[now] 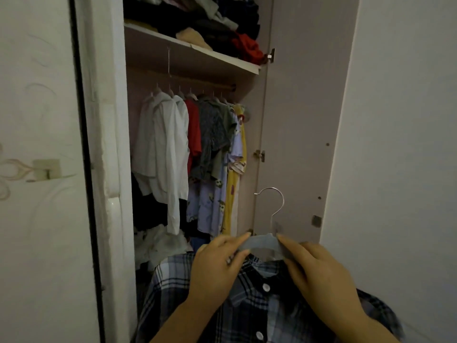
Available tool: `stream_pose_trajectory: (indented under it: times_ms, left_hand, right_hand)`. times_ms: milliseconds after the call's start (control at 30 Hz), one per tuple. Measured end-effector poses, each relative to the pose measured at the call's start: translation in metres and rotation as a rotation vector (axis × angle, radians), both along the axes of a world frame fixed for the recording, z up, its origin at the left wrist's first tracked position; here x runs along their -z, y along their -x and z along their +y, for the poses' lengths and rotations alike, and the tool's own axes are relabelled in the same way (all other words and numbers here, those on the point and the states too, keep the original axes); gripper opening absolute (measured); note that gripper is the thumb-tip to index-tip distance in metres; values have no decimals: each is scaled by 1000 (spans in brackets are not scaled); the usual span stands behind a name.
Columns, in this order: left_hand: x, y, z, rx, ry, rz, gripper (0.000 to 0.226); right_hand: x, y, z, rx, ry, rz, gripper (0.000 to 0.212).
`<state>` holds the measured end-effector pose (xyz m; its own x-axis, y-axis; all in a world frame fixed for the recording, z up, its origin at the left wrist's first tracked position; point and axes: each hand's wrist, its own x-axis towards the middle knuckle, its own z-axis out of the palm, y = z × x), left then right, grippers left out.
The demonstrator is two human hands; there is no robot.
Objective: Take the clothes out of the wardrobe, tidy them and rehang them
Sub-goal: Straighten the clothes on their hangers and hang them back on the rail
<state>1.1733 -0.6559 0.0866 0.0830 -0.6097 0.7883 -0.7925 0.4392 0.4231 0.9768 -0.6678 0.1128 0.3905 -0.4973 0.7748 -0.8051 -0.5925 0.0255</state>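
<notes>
A person's left hand (217, 268) and right hand (319, 271) pinch a pale blue hanger (263, 242) from either side of its neck, fingers and thumbs closed on its two arms. Its steel hook (272, 222) stands upright between them. A blue-and-white plaid shirt (249, 310) with white buttons hangs from the hanger, its collar just under the fingertips. It is held low in front of the open wardrobe (103, 120), outside it and well below the rail (197, 83).

On the rail hang two white shirts (163, 144) at the left, then a red top (194, 134), a dark grey patterned top (212, 137), a lilac print garment (212, 206) and a yellow one (232, 194) at the right end. Crumpled white cloth (158, 243) lies heaped at the wardrobe's bottom, just left of the plaid shirt.

Above the rail, a shelf (197, 51) carries a loose pile (202, 18) of dark, beige and red clothing. The door (299, 107) stands swung open to the right, hinges showing, against a plain pale wall (400, 144). At the left, a closed panel (37, 95) bears a faint floral pattern and a small stick-on peg (48, 168).
</notes>
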Motion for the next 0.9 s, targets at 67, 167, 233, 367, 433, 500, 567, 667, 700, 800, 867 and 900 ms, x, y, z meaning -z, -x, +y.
stream_pose_trajectory:
  times_ms: [67,167,233,367,433,500,567,667,700,800,867,900]
  left_hand:
    - [-1,-16,-38,-47,9,0,33]
    - [-8,-39,-90,-128,10,12,34]
    - [-15,-55,-122,-173,0,27,35]
    - [-29,-94,-177,-296,-16,81,38]
    - [-37,-116,-198,-350,-13,119,40]
    - [-45,-141,-217,-400,-29,142,41]
    - [-54,-167,-237,-440,-46,138,42]
    - [-72,-207,-269,-475,-38,139,43]
    - [-79,-222,-280,-486,-40,134,43]
    - [-100,-273,-311,-525,-62,94,43]
    - [-118,-311,-329,-546,-62,72,42]
    - [-127,-329,-337,-561,-59,65,42]
  right_hand:
    - [-5,-15,-43,-48,-12,12,49]
    - [-15,-39,-107,-141,18,71,49]
    - [-24,-57,-148,-206,38,76,50]
    - [-51,-102,-221,-299,-53,175,52]
    - [-53,-126,-260,-354,-52,189,49]
    - [-57,-153,-289,-404,-66,200,48]
    - [-65,-184,-317,-437,-37,209,48]
    - [-80,-231,-355,-438,5,228,49]
    - [-86,-247,-368,-438,23,223,48]
    - [-106,-299,-400,-458,82,170,47]
    - [-123,-335,-420,-476,116,121,46]
    - [-132,-351,-430,-479,135,106,45]
